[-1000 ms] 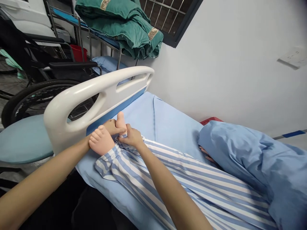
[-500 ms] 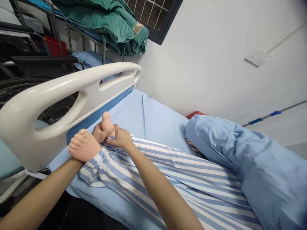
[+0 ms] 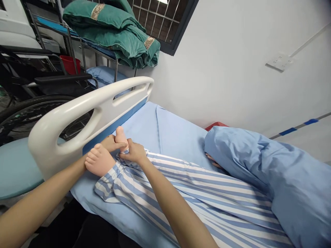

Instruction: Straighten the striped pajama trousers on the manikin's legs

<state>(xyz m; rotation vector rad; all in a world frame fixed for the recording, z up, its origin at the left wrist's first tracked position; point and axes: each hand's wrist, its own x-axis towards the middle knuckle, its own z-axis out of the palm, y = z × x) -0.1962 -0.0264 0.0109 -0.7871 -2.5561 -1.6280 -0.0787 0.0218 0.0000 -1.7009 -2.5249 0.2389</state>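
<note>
A manikin in blue-and-white striped trousers [image 3: 186, 186] lies on the bed, its smooth feet toward the footboard. My left hand [image 3: 110, 143] reaches behind the near foot [image 3: 99, 161] and is closed around the far foot [image 3: 121, 137], thumb across its front. Its other fingers are mostly hidden behind that foot. Beside it, my right hand [image 3: 134, 151] grips the same leg at the ankle, by the trouser cuff. The near foot rests untouched by the fingers, toes pointing up, close against my left wrist.
The white footboard [image 3: 74, 103] rises just beyond the feet. A bunched blue quilt [image 3: 248, 155] covers the manikin's upper part at right, with some fingers [image 3: 213, 161] showing under its edge. Past the footboard stand a wheelchair [image 3: 46, 82] and a rack with a green quilt [image 3: 119, 34].
The view has shifted, so the bed and footboard sit a little further right and lower. Both hands keep their hold on the far foot and ankle.
</note>
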